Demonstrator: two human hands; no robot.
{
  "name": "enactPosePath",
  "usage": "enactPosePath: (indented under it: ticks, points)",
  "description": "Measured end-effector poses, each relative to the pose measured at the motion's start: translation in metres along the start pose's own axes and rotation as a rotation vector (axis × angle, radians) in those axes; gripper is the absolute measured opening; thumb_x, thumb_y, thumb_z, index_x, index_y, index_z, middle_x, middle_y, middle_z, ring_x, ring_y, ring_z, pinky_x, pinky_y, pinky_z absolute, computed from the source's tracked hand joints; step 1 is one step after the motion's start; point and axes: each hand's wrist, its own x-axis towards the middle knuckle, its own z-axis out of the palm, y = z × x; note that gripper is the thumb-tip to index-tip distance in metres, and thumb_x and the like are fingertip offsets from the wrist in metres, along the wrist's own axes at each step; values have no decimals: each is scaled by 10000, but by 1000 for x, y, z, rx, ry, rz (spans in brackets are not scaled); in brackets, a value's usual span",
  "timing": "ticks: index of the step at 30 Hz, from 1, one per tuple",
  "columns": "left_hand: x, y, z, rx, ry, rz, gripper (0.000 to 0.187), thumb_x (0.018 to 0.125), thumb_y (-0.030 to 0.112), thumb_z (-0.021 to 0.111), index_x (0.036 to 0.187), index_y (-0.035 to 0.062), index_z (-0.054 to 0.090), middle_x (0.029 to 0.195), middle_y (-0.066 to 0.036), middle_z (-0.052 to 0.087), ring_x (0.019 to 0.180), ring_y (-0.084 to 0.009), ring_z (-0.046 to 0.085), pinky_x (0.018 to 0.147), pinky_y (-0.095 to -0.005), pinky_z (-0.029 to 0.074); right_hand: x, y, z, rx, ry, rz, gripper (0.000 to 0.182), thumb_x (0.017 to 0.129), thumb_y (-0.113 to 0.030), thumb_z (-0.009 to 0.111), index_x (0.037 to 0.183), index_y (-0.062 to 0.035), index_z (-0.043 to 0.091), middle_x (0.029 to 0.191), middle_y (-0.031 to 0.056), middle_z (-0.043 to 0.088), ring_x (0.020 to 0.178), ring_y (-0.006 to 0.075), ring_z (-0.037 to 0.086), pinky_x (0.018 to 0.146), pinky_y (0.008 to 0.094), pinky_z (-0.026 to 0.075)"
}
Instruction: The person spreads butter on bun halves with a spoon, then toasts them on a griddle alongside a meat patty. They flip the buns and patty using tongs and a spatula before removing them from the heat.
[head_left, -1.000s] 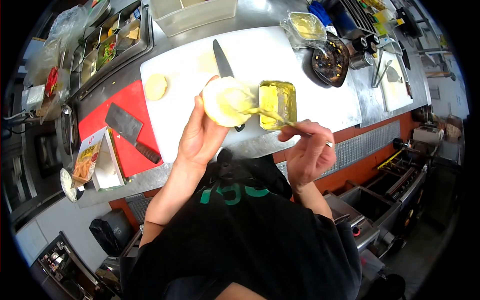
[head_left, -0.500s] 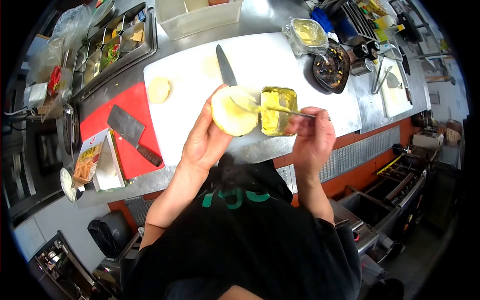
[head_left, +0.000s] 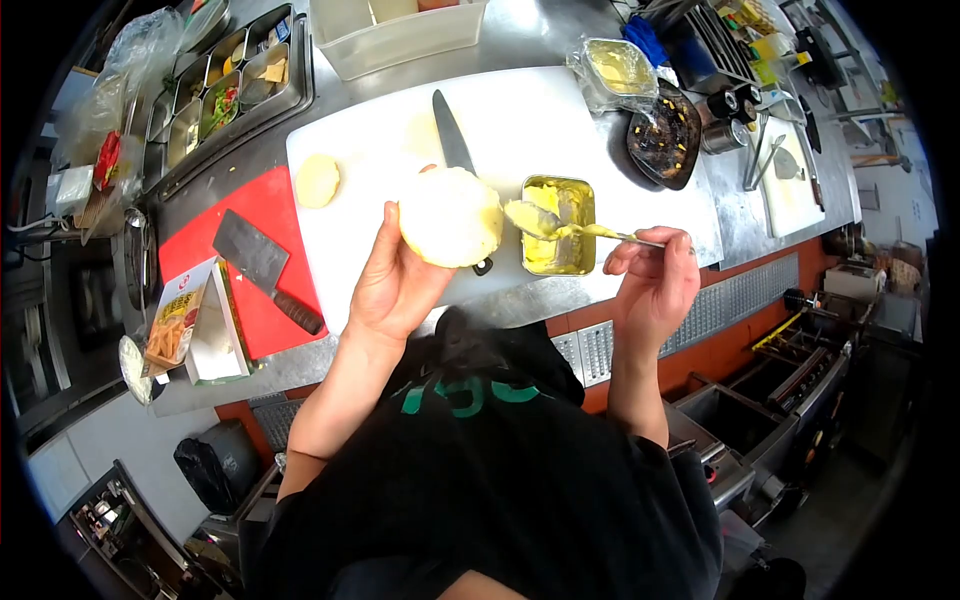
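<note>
A pale round bun half (head_left: pixel 452 217) rests in my left hand (head_left: pixel 392 285), its flat face turned up, fingers under and around it. My right hand (head_left: pixel 655 285) grips the handle end of a spoon (head_left: pixel 540 220) smeared with yellow spread. The spoon's bowl is over a small metal container (head_left: pixel 558 262) of yellow spread, just right of the bun. Behind the bun, a knife (head_left: pixel 452 130) lies on the white cutting board (head_left: pixel 375 130); its handle is mostly hidden. Another pale round piece (head_left: pixel 318 180) sits at the board's left.
A cleaver (head_left: pixel 252 248) lies on a red board (head_left: pixel 195 225) at left, near an opened carton (head_left: pixel 185 320). Behind stand a clear plastic tub (head_left: pixel 400 50) and a tray of topping pans (head_left: pixel 225 95). A dark dish (head_left: pixel 665 135) and a wrapped container (head_left: pixel 615 70) are at right.
The spoon has moved right, off the bun's face to over the metal container. My left hand and the bun have shifted slightly left, while my right hand has moved right.
</note>
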Motion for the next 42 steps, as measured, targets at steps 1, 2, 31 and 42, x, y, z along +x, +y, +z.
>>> enactPosePath:
  ticks: [1,2,31,42]
  points:
    - [0,2,0,-37,-4,0,558,913,348,495,1365,75,315,1376,-102,379,1287,-259,343,1083,-438,249,-2,1,-1,-61,12,-89,327,991,-205,302,879,29,502,655,111,536,522,148,528,508,257,452]
    - [0,2,0,-38,-2,0,558,913,348,495,1365,75,315,1376,-102,379,1287,-259,343,1083,-438,249,-5,3,-2,-121,23,-177,323,990,-197,305,881,37,500,684,124,541,523,156,531,511,260,457]
    - [-6,8,-3,6,-17,53,604,867,367,568,1341,65,347,1339,-108,422,1257,-266,385,1069,-436,282,-24,-13,7,-431,-195,-557,331,978,-205,331,925,70,509,750,184,585,563,196,574,493,282,477]
    - [-4,7,-1,165,-23,107,634,851,368,587,1344,63,330,1319,-124,433,1244,-278,402,1049,-452,314,-23,-31,25,-734,-367,-907,392,973,-296,351,861,45,510,632,153,596,519,195,594,447,255,461]
